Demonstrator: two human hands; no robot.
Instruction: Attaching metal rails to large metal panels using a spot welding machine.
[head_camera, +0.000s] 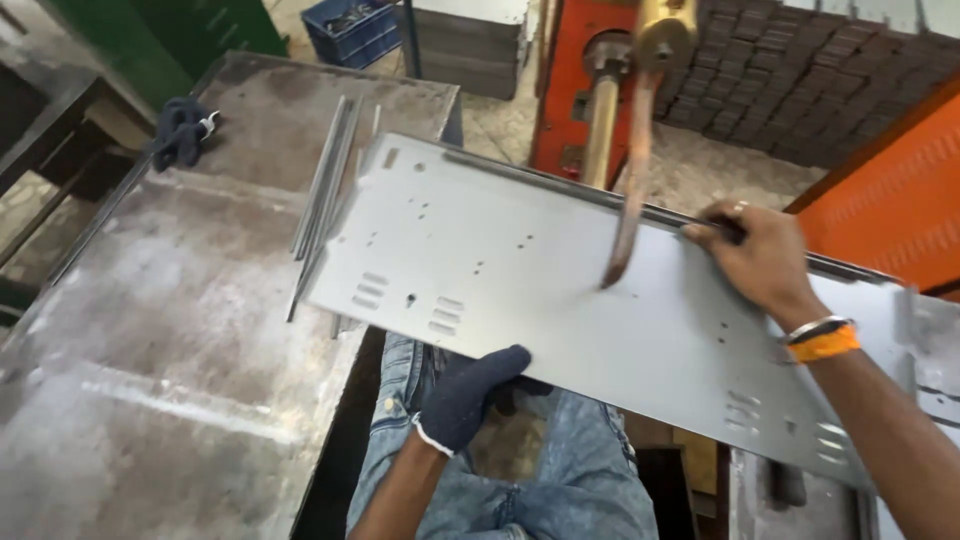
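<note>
The gloved left hand gripped the near edge of the grey metal panel (half over the worktop), while the bare right hand pinched a thin rod along its far edge.

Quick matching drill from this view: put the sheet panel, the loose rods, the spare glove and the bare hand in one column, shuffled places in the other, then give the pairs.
1. grey sheet panel
2. thin metal rods
3. dark spare glove
4. right hand

A. on the table's far left edge
B. pressing a strip on the panel's far edge
C. under the copper electrode arm
D. on the table beside the panel's left end

Pairs: 1-C, 2-D, 3-A, 4-B
</note>
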